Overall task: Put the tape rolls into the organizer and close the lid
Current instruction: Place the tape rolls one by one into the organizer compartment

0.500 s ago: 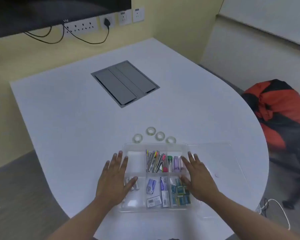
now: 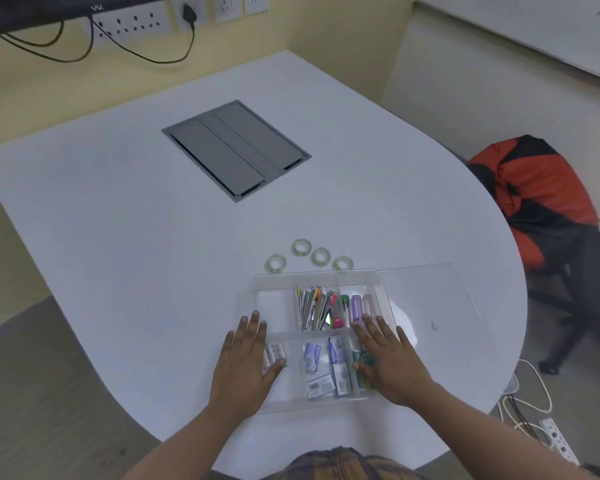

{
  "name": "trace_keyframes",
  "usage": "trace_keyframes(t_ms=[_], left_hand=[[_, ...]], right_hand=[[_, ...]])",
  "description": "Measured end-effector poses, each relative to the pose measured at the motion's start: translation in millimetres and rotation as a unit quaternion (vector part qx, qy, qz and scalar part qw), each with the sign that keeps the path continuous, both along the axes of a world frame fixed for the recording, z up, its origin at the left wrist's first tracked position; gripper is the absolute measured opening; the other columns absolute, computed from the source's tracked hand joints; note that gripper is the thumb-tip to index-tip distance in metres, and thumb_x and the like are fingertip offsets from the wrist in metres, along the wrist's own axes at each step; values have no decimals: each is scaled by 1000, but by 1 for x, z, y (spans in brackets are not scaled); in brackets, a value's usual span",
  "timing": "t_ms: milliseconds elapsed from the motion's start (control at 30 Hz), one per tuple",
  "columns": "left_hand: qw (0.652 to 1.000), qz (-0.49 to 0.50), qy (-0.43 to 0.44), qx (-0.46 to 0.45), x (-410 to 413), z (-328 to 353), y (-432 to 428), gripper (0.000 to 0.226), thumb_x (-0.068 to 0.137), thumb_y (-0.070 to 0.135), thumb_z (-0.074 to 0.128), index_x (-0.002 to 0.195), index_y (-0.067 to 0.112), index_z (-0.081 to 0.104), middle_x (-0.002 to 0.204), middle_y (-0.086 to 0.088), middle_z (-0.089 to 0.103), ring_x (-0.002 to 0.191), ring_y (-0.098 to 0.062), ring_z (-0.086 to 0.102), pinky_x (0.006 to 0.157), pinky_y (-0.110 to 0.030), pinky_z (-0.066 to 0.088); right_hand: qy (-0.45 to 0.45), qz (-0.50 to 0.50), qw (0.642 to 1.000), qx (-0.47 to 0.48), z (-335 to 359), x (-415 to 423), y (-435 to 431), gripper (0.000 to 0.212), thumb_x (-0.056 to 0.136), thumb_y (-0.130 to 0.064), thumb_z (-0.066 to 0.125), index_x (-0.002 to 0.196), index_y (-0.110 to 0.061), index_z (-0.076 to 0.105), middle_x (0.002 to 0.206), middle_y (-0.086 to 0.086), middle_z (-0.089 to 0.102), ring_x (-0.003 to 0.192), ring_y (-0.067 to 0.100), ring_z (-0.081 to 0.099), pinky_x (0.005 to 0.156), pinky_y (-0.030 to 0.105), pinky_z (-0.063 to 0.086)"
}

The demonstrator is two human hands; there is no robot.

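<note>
Resting flat, fingers spread and holding nothing, our left hand (image 2: 248,362) and right hand (image 2: 387,362) lie on the clear plastic compartmented organizer (image 2: 257,282). Its transparent lid (image 2: 430,292) lies open to the right on the white rounded table (image 2: 118,220). Four small clear tape rolls (image 2: 320,256) sit just beyond the organizer.

Bare forearms, no sleeves, plaid garment (image 2: 340,464) at chest
</note>
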State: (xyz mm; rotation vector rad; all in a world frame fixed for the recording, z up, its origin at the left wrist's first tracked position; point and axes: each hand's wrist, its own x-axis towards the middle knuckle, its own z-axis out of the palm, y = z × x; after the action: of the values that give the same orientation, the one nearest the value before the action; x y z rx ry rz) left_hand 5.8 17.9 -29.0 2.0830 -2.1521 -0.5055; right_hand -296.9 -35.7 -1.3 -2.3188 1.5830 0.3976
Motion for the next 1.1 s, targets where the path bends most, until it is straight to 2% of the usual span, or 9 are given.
trace_keyframes(t_ms=[133,233,367,500,600,733,833,900,1100], left_hand=[[1000,15,19,0,11,0,-3,80,91,68,19,152,20,-1,158,8,-16,147,-12,-14,120,-33,-7],[999,49,-10,-3,20,1,-8,84,89,71,14,152,17,1,160,4,-8,148,-14,-10,121,-38,-2],[993,118,-18,22,33,-2,-27,89,85,72,2,153,15,5,163,-1,-2,149,-17,-7,121,-40,0],[989,144,2,30,50,-6,-43,93,82,72,-5,152,13,8,163,-4,1,149,-20,-3,121,-41,3],[987,133,-22,92,59,-14,-56,96,78,74,1,152,12,0,162,-8,-8,149,-24,-8,120,-43,-1],[962,138,-3,238,58,-28,-77,105,83,71,41,148,17,-22,155,-13,-31,144,-31,-25,118,-52,-6],[952,132,6,275,59,-38,-81,112,80,74,41,137,19,-37,144,-9,-47,139,-33,-34,116,-54,-12],[950,131,6,282,60,-41,-79,112,79,76,39,129,20,-44,137,-6,-52,138,-33,-36,115,-55,-12],[948,134,10,289,64,-41,-78,113,78,79,35,124,19,-49,134,-5,-55,136,-33,-40,114,-55,-14]], right_hand=[[-12,-20,1000,-2,-3,1,4,73,94,-65,23,151,-36,-13,162,-7,-11,147,16,-17,117,40,-8],[-19,-30,999,0,-3,1,4,73,93,-66,24,151,-38,-12,162,-8,-11,147,15,-18,117,39,-10],[-30,-27,999,-14,0,0,-3,71,92,-67,24,153,-37,3,163,-9,-1,148,13,-13,116,37,-12],[-66,-5,997,-27,11,6,-19,72,92,-66,23,154,-31,15,162,-7,6,148,10,-10,118,34,-9],[-112,-6,993,-39,23,13,-41,66,95,-59,36,151,-25,28,161,-3,18,149,14,4,121,35,3],[-163,-30,985,-50,33,23,-84,54,93,-43,56,140,-19,48,155,2,36,144,21,28,118,36,18],[-170,-59,983,-40,35,29,-119,52,92,-38,61,138,-18,50,153,3,40,138,22,38,111,33,28],[-172,-76,982,-29,33,35,-141,52,92,-35,62,138,-16,49,150,3,43,136,22,41,108,29,30],[-146,-146,978,7,19,44,-198,53,88,-25,68,136,-10,50,140,10,53,128,26,49,106,34,37]])
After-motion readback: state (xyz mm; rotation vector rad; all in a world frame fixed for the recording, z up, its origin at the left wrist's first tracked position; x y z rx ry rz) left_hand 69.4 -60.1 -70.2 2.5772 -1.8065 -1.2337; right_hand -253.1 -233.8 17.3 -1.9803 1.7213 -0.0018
